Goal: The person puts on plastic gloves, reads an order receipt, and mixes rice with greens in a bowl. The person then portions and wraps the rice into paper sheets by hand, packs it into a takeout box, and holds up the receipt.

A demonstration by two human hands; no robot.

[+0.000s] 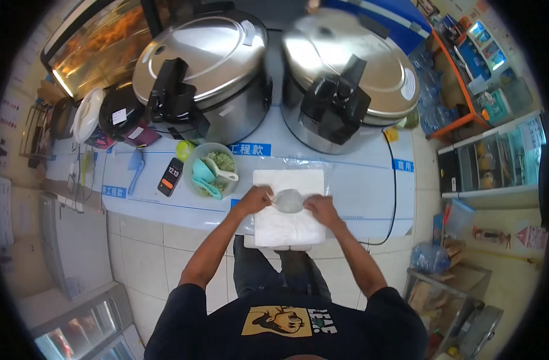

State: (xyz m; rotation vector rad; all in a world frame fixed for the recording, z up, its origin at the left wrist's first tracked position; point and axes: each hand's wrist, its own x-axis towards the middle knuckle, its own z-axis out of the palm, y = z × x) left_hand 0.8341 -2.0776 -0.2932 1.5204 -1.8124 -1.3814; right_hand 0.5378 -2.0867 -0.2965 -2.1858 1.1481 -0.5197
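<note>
My left hand (259, 199) and my right hand (321, 208) are closed, pinching opposite sides of a small greyish translucent plastic bag (289, 201). Between them the bag is spread into an oval. It lies over a white stack of thin sheets or bags (289, 229), which rests on clear plastic (327, 174) at the table's near edge. Left of my left hand stands a clear bowl (234, 186) of shredded green food (224, 162), with teal scoops (202, 173) and a pale-handled spoon (228, 175) in it.
Two large steel cookers (208, 57) stand along the back of the film-covered table (370, 207). Left of the bowl lie a phone (170, 177) and a blue ladle (135, 171). A black cable (395, 192) runs down the right side. A glass-front fridge (496, 153) stands farther right.
</note>
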